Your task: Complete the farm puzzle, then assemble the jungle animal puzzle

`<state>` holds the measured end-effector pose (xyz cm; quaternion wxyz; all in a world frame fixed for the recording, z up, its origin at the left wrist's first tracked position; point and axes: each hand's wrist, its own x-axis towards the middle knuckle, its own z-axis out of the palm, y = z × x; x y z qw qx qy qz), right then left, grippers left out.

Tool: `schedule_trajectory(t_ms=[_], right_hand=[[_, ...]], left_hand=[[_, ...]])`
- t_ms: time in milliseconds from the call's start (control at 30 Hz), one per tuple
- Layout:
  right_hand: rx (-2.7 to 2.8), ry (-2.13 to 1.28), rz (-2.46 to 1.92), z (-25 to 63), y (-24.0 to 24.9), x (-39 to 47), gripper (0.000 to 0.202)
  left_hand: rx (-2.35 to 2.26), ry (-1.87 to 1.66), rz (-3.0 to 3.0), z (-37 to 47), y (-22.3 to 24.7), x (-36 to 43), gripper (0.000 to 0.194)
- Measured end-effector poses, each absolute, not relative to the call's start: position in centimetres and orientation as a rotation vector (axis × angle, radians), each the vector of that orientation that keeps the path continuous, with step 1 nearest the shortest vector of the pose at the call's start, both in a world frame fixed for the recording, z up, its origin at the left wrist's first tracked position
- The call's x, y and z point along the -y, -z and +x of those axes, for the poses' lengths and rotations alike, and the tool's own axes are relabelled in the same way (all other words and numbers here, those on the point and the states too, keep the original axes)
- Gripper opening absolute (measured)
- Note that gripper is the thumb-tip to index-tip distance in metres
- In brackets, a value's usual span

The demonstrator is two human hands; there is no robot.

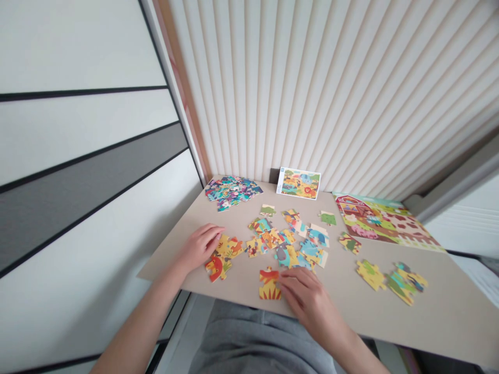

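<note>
My left hand (201, 245) rests at the left of the table, loosely bent with nothing visible in its fingers. Its fingertips are beside a few yellow and orange puzzle pieces (229, 248), joined to a piece with a red and orange lion (218, 267). Near the front edge, my right hand (306, 291) has its fingers closed on the right edge of a red and yellow puzzle piece (270, 285), which looks flat on the table. Beyond it lies a loose cluster of animal puzzle pieces (273, 239), some joined.
A picture card (299, 183) leans upright at the back. Purple and teal pieces (233, 191) are heaped back left. A farm picture (384, 219) lies back right. Yellow-green pieces (371, 274) and a multicoloured group (406, 282) lie on the right. A white cabinet (97, 234) borders the left.
</note>
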<state>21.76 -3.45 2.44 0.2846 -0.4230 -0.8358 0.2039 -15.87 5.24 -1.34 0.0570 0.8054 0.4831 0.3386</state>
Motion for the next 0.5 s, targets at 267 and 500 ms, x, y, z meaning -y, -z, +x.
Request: schedule_trajectory(t_ms=[267, 500], right_hand=[[2.183, -0.494, -1.191, 22.0, -0.5, 6.8, 0.030], [2.249, -0.365, -1.180, 21.4, -0.7, 7.0, 0.024]], left_hand=[[-1.453, -0.960, 2.501, -15.9, 1.4, -5.3, 0.031], [-1.430, -0.966, 2.553, -16.0, 1.7, -5.4, 0.031]])
